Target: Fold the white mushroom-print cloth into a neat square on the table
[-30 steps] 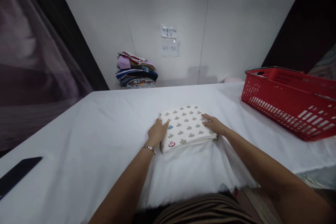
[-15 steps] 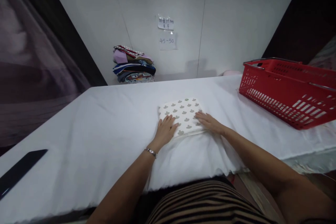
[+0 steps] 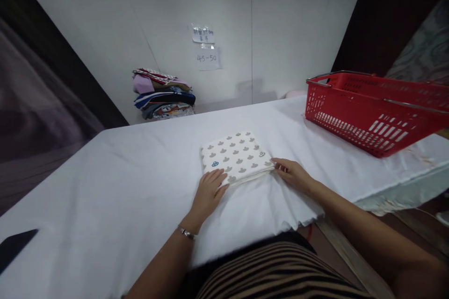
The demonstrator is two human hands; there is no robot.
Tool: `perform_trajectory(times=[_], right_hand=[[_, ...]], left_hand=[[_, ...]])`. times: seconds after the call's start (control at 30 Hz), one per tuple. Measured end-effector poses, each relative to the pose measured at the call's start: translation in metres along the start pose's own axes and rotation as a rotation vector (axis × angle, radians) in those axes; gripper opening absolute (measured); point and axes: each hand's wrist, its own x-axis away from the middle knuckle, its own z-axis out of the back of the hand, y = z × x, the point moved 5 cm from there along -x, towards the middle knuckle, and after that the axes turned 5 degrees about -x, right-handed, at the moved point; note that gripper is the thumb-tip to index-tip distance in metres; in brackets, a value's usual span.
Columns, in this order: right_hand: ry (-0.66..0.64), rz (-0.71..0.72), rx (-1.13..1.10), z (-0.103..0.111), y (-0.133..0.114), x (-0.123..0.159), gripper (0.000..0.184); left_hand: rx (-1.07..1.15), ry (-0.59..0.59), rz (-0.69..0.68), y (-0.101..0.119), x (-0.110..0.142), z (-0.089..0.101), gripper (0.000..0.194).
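Note:
A folded white cloth [image 3: 235, 156] printed with small grey shapes lies flat on the white-covered table [image 3: 105, 173]. My left hand [image 3: 207, 192] rests at its near left corner, fingers stretched out and touching the edge. My right hand [image 3: 293, 174] lies at its near right corner, fingertips against the cloth's edge, fingers mostly extended. A bracelet sits on my left wrist.
A red plastic basket [image 3: 372, 107] with metal handles stands at the table's right end. A stack of folded clothes [image 3: 162, 94] sits at the back by the wall under two paper notes [image 3: 204, 46]. A dark flat object [image 3: 16, 247] lies at the near left edge.
Both hands slid off the top of the folded cloth toward me and now rest at its near corners. The view shifted, and the blue mark on the cloth shows again.

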Motion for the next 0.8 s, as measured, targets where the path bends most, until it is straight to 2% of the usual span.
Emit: perform_trajectory(times=[0.13, 0.27, 0.37, 0.5, 0.63, 0.73, 0.8], right_hand=[[0.027, -0.087, -0.182, -0.003, 0.005, -0.008, 0.040], [0.011, -0.351, -0.455, -0.004, 0.010, -0.012, 0.039], [-0.009, -0.471, -0.516, -0.005, 0.007, -0.014, 0.032], [-0.006, -0.481, -0.491, -0.006, 0.002, -0.020, 0.030], [0.000, -0.480, -0.354, -0.002, -0.001, -0.030, 0.025], [0.020, -0.386, -0.274, 0.004, -0.008, -0.039, 0.022], [0.082, -0.293, -0.311, 0.007, -0.013, -0.043, 0.021]], left_hand=[[-0.019, -0.004, -0.024, 0.001, 0.000, 0.000, 0.032], [-0.031, 0.002, -0.030, 0.002, 0.000, 0.001, 0.032], [-0.031, 0.004, -0.029, 0.002, -0.001, 0.001, 0.031], [-0.024, 0.000, -0.025, 0.001, -0.001, 0.000, 0.031], [-0.022, 0.006, -0.030, 0.000, -0.001, 0.000, 0.031], [-0.011, 0.013, -0.033, 0.000, 0.000, 0.001, 0.031], [-0.005, 0.013, -0.031, 0.000, -0.001, 0.001, 0.031]])
